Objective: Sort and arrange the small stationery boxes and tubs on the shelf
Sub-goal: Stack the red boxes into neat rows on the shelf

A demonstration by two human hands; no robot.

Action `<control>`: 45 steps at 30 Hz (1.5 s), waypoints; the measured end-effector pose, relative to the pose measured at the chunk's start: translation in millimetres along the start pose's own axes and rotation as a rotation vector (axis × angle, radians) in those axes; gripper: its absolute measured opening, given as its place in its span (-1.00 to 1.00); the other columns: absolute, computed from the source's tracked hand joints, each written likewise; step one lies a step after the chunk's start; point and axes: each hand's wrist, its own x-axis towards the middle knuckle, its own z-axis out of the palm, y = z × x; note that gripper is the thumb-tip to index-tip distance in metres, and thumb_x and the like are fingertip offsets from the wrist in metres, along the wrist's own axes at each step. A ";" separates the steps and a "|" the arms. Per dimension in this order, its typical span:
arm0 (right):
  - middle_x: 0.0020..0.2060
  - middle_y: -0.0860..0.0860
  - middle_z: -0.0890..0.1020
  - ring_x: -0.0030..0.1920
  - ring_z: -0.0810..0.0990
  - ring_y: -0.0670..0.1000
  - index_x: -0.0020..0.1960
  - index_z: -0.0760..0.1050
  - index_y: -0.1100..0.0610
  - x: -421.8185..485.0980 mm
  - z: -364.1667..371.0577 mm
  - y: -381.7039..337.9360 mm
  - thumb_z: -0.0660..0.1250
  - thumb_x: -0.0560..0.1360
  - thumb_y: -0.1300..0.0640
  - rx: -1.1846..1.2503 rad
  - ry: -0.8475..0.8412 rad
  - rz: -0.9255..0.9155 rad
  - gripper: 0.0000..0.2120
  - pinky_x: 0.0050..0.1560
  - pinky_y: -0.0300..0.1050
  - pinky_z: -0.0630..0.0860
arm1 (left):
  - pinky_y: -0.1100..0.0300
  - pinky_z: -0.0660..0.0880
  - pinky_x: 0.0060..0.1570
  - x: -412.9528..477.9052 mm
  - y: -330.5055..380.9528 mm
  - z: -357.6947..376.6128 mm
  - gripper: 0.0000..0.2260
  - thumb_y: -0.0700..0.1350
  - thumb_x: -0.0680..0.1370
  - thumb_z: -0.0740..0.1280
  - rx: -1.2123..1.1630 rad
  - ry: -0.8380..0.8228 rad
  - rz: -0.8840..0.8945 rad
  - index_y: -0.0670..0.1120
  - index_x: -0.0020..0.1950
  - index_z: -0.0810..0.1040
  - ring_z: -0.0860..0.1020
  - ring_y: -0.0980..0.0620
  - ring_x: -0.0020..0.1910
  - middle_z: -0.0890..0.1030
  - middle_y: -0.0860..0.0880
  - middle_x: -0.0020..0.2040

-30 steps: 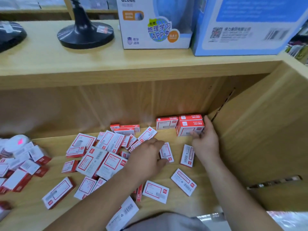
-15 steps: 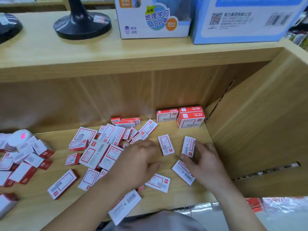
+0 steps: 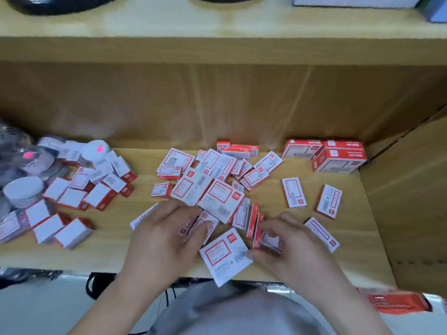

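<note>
R hand (image 3: 290, 247) left the stack (image 3: 338, 158) beyond it, then pinched a small box (image 3: 266, 239). L hand (image 3: 164, 238) lay flat on loose boxes (image 3: 203, 224); lots unsorted.

head cam, looks steeply down, close over shelf (image 3: 266, 267)

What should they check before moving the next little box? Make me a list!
1. Right hand grips a small box: ok.
2. Left hand grips a box: cannot tell; its fingers just lie over some.
3. Bare shelf in front of the corner stack: ok.
4. Big flat box fully on the shelf: not ok; one corner hangs over the front edge.
5. Tubs sorted apart from the boxes: not ok; boxes lie right against them.
</note>
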 end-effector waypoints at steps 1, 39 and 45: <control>-0.08 -0.26 0.48 -0.10 0.53 -0.21 0.11 0.46 -0.25 0.2 9.0 -6.8 0.43 0.23 -0.32 -0.022 -0.020 -0.006 -0.51 -0.06 -0.07 0.54 | 0.13 0.57 -0.21 -13.1 -2.2 -6.1 -0.74 0.15 0.46 0.49 0.014 -0.057 -0.036 0.05 0.06 0.65 0.59 0.12 -0.14 0.60 0.13 -0.03; -0.01 0.15 0.74 0.08 0.69 0.23 0.10 0.64 0.24 1.4 -17.5 -45.8 0.34 0.53 0.14 0.983 0.091 0.258 -0.77 0.09 0.03 0.65 | 0.24 0.56 0.08 32.7 66.7 -2.3 -0.82 -0.06 0.66 0.31 -0.878 -0.154 -0.339 0.04 0.26 0.56 0.65 0.13 0.09 0.70 0.12 0.09; -0.01 0.18 0.72 -0.01 0.72 0.22 0.16 0.50 0.28 2.1 -41.6 -35.4 0.37 0.52 0.30 1.041 0.275 0.241 -0.77 -0.05 0.03 0.69 | 0.12 0.60 0.08 48.9 73.5 22.2 -0.85 -0.24 0.61 0.38 -0.909 -0.379 -0.372 -0.05 0.15 0.57 0.68 0.08 0.01 0.71 0.06 0.02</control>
